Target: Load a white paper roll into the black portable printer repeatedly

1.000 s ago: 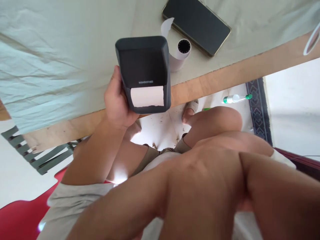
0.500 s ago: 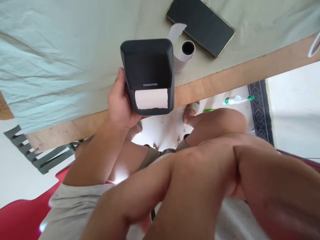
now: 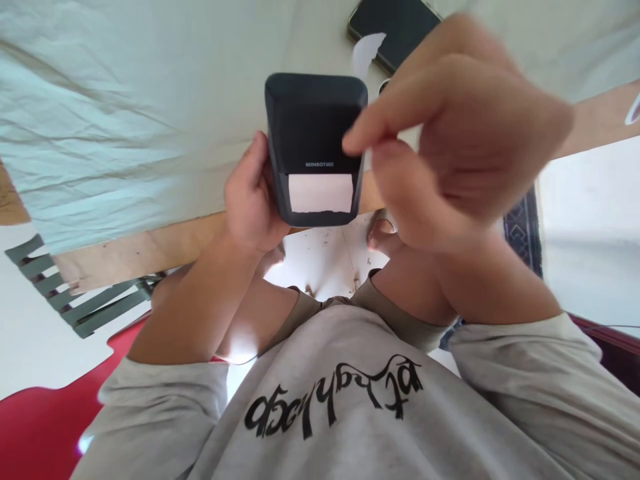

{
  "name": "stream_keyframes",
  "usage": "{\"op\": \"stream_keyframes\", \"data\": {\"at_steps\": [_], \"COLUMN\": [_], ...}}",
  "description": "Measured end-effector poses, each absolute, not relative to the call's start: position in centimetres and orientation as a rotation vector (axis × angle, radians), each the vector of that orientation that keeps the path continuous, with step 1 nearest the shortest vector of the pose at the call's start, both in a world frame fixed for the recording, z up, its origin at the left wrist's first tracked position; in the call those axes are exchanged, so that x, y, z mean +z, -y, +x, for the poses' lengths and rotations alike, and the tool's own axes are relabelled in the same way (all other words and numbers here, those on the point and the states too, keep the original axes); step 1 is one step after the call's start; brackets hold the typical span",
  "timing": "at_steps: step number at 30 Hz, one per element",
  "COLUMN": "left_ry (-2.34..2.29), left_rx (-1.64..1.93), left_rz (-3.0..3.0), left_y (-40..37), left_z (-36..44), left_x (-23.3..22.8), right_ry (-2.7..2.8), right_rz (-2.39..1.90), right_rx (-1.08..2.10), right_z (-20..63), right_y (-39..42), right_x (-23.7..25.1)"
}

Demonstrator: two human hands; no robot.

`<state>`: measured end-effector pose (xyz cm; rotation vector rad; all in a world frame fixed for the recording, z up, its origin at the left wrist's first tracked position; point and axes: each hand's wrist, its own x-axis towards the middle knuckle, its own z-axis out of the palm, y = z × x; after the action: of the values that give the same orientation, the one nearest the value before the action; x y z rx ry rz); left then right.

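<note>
A black label printer marked NIIMBOT is held up in front of me at the table edge, its lid down. A white paper strip shows in its front slot. My left hand is wrapped round the printer's left side, thumb upward. Over the printer's right side is my right hand, somewhat blurred. Its index finger is stretched out toward the lid, the thumb is apart below, and nothing is visible in it. Whether the fingertip touches the lid I cannot tell. A curl of white label paper stands behind, its roll mostly hidden.
A dark smartphone lies on the table's pale green cloth, partly covered by my right hand. The wooden table edge runs in front of my knees. A red chair is at the lower left, beside green slats.
My right hand has come in from the right to the printer. The printer and my left hand have shifted slightly right in view. The crossing arm low in the view is gone.
</note>
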<state>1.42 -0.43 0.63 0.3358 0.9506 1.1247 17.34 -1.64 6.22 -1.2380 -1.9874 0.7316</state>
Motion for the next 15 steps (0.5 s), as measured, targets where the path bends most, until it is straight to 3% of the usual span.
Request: {"op": "stream_keyframes", "data": {"at_steps": [3, 15], "left_ry": [-0.897, -1.050], "left_rx": [1.111, 1.198], "left_rz": [0.472, 0.478], "left_y": [0.6, 0.4], "left_z": [1.0, 1.0], "left_x": [0.0, -0.6], "right_ry": [2.135, 2.265], "right_rz": [-1.028, -0.966], "right_rx": [0.352, 0.398], "right_z": [18.0, 18.0], "right_y": [-1.2, -1.4], "right_x": [4.7, 3.2]}}
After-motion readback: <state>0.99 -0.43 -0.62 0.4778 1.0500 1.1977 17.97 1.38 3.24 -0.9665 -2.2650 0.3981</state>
